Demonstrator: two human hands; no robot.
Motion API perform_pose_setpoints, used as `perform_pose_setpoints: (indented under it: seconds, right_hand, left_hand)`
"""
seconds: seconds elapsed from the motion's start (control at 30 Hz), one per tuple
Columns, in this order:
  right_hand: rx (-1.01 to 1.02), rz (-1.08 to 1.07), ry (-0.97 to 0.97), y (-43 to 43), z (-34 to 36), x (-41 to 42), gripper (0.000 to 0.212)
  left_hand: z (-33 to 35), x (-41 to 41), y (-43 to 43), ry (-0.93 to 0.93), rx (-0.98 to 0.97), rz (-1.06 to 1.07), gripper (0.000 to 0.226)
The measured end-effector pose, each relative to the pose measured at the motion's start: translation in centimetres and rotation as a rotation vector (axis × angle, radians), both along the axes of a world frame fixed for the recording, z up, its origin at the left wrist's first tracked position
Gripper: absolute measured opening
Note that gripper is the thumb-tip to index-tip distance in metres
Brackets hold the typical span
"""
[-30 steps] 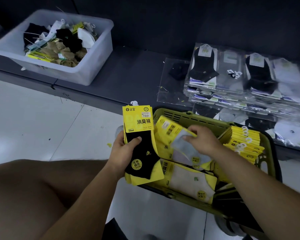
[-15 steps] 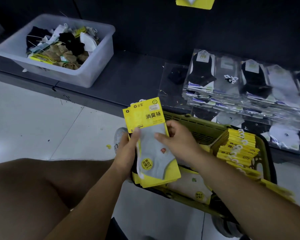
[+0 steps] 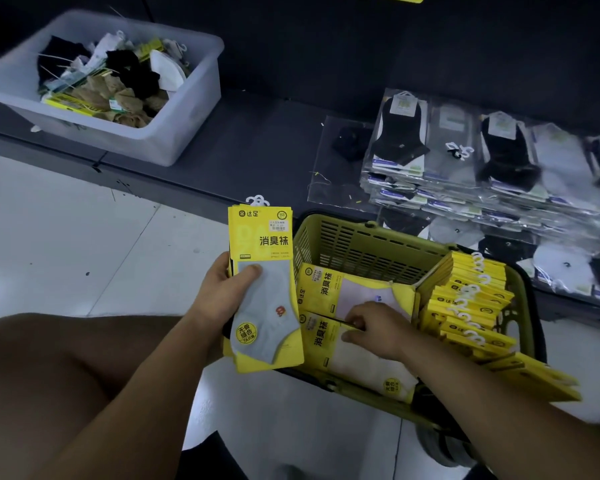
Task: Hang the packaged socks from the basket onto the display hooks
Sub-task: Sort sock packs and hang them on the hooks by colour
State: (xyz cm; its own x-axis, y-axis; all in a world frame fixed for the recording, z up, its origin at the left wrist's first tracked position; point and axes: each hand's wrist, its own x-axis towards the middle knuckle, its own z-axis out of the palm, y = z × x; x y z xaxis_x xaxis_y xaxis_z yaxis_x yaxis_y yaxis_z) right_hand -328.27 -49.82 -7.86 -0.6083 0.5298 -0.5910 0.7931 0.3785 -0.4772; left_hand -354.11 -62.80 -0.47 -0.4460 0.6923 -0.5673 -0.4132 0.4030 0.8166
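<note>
Down goes the right hand (image 3: pixel 378 327), off the held packs where it was half a second ago and into the basket (image 3: pixel 361 244). Its bent fingertips now sit at the seam between two flat packs (image 3: pixel 347 292) lying face up on the basket's near side, thumb resting on the nearer one. Whether it has actually got hold of a pack, I cannot tell.

Over on the other side, the left hand (image 3: pixel 222 299) has not budged: it grips the stack of sock packs (image 3: pixel 264 289) upright beside the basket's left rim, thumb pressed across the front and fingers wrapped behind. The front pack shows a pale grey sock on a yellow card, with white plastic hangers poking out on top.

Look at the right side of the basket: a row of yellow packs (image 3: pixel 471 306) stands on edge, hangers up, leaning toward the far wall. The basket itself is green plastic and sits on the pale floor (image 3: pixel 66 237), right against a dark low shelf (image 3: pixel 257 140).

On that shelf, at the right, lie piles of clear-wrapped socks (image 3: pixel 465 157), black, grey and white. At the far left stands a translucent bin (image 3: pixel 187 109) full of loose socks and scraps of packaging. The person's bare knee (image 3: pixel 66 375) fills the lower left.
</note>
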Motion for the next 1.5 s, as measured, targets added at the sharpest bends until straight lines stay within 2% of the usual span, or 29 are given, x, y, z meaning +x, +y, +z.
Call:
perform_pose_setpoints:
  seconds: [0.1, 0.23, 0.37, 0.5, 0.57, 0.63, 0.7, 0.77, 0.83, 0.9, 1.0, 1.07, 1.13, 1.2, 1.27, 1.37, 1.5]
  right_hand:
    - [0.031, 0.018, 0.066, 0.1, -0.2, -0.2, 0.019]
    - [-0.072, -0.064, 0.086, 0.4, 0.2, -0.3, 0.015]
    - [-0.077, -0.399, 0.239, 3.2, 3.3, -0.4, 0.015]
    - [-0.191, -0.819, 0.587, 5.9, 8.4, -1.0, 0.009]
    - [-0.298, -0.916, 0.724, 6.1, 10.6, -1.9, 0.012]
    - [-0.419, -0.936, 0.809, 5.4, 11.8, -3.2, 0.015]
    - [-0.466, -0.889, 0.815, 4.0, 12.1, -4.5, 0.011]
    - [-0.446, -0.832, 0.758, 2.5, 11.7, -5.5, 0.004]
    - [-0.411, -0.79, 0.712, 1.3, 11.1, -5.9, 0.008]
    - [-0.319, -0.721, 0.68, 0.5, 10.5, -6.2, 0.011]
    - [-0.231, -0.639, 0.642, 0.4, 9.7, -6.0, 0.01]
    - [-0.214, -0.675, 0.607, 1.2, 8.9, -5.1, 0.007]
    - [-0.076, -0.599, 0.46, 2.4, 7.1, -3.3, 0.008]
    - [0.049, -0.397, 0.244, 3.0, 4.9, -1.6, 0.011]
    - [0.026, -0.26, 0.097, 2.7, 2.6, -0.7, 0.023]
    - [-0.04, -0.082, -0.019, 1.1, 0.5, -0.5, 0.031]
    - [0.062, 0.009, -0.036, -0.2, -0.7, -0.5, 0.035]
  left_hand:
    - [0.0, 0.4, -0.1, 0.014, -0.005, -0.036, 0.02]
    - [0.2, 0.6, 0.1, 0.036, -0.007, -0.041, 0.02]
    - [0.1, 0.7, 0.1, 0.015, -0.002, -0.009, 0.021]
    - [0.7, 1.4, 0.7, -0.029, -0.003, 0.006, 0.037]
    - [1.0, 1.9, 1.2, -0.021, -0.002, -0.012, 0.042]
    - [1.3, 2.7, 1.6, -0.017, 0.017, -0.043, 0.038]
    - [1.4, 3.4, 2.0, -0.051, 0.046, -0.038, 0.038]
    - [1.3, 4.0, 2.4, -0.153, 0.069, 0.028, 0.051]
    - [1.7, 4.4, 2.6, -0.226, 0.08, 0.015, 0.067]
    - [2.0, 4.7, 2.5, -0.193, 0.094, -0.042, 0.073]
    - [1.8, 4.3, 1.9, -0.084, 0.063, -0.1, 0.054]
    - [1.7, 3.5, 1.3, -0.111, 0.021, -0.118, 0.039]
    - [1.8, 2.4, 0.6, -0.149, -0.007, -0.137, 0.038]
    - [1.9, 1.3, 0.0, -0.148, -0.023, -0.146, 0.039]
    - [1.8, 0.8, -0.3, -0.128, -0.031, -0.134, 0.038]
    - [1.6, 0.7, -0.3, -0.107, -0.032, -0.119, 0.035]
    - [1.2, 0.8, 0.0, -0.112, -0.043, -0.132, 0.032]
